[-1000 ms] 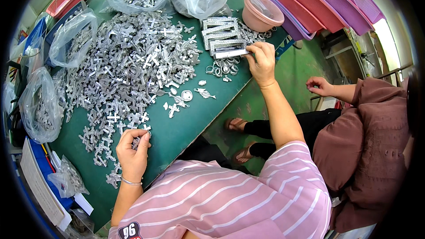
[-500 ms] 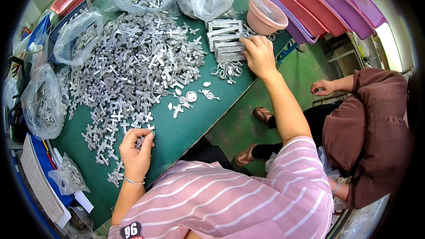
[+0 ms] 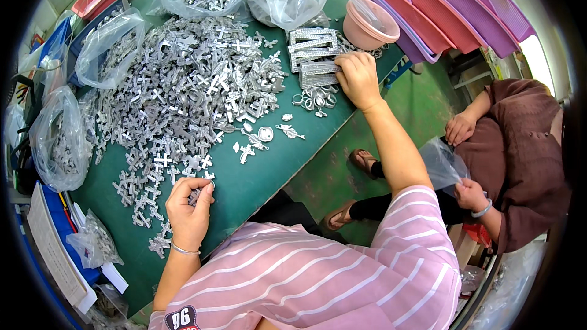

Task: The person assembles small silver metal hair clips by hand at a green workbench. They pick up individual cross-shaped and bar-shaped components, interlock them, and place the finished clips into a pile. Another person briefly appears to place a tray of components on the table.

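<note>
My left hand (image 3: pixel 188 211) is closed beside the near edge of a big pile of silver cross-shaped metal pieces (image 3: pixel 202 85). Small metal pieces show between its thumb and curled fingers; their exact shape is partly hidden. Farther right, my right hand (image 3: pixel 362 79) grips the end of a small stack of long rectangular metal pieces (image 3: pixel 318 75) with studded faces. More rectangular pieces (image 3: pixel 312 44) lie just behind that stack. Ring-shaped metal pieces (image 3: pixel 315 99) sit directly in front of it. A few loose charms, among them a fishbone-shaped one (image 3: pixel 290 131), lie between my hands.
Clear plastic bags (image 3: pixel 58 140) stand around the pile, some holding metal pieces. A pink tub (image 3: pixel 367 24) is behind my right hand, near stacked coloured baskets (image 3: pixel 465 6). At right, a seated co-worker in brown (image 3: pixel 520 146) holds a clear bag (image 3: pixel 441 162) beyond the green table's edge (image 3: pixel 287 165).
The rectangular pieces at my right hand have been drawn together and shifted slightly. My left hand has hardly moved. The co-worker's hands have come forward with a clear bag.
</note>
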`<state>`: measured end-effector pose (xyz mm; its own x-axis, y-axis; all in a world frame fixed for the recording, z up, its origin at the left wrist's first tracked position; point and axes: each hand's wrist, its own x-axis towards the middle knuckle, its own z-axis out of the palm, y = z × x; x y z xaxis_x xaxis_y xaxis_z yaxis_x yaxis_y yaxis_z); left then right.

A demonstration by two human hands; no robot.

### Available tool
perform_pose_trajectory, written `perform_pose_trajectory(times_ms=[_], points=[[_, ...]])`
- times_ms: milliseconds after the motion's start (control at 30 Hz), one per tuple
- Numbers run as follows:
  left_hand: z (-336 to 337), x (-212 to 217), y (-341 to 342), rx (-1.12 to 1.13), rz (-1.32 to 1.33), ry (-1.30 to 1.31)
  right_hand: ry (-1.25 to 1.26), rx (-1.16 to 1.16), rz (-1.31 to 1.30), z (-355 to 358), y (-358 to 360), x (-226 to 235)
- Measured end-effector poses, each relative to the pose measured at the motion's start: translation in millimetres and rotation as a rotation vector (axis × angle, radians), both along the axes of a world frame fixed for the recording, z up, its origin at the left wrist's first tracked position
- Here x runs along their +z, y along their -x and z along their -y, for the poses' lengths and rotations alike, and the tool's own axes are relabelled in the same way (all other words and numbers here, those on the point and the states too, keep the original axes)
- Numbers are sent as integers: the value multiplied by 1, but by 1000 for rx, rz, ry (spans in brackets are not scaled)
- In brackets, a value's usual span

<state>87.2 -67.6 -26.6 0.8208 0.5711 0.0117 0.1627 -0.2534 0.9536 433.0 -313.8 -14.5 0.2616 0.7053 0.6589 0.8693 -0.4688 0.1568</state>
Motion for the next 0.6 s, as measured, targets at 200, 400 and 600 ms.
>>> perform_pose_trajectory(times_ms=[200, 400, 600], points=[[1, 1, -1, 17, -4, -1, -216, -32, -164, 4, 11, -13], [3, 6, -1, 37, -24, 45, -324, 54, -212, 6, 14, -17], [1, 1, 0, 5, -11, 17, -354, 111, -208, 7, 18, -19]])
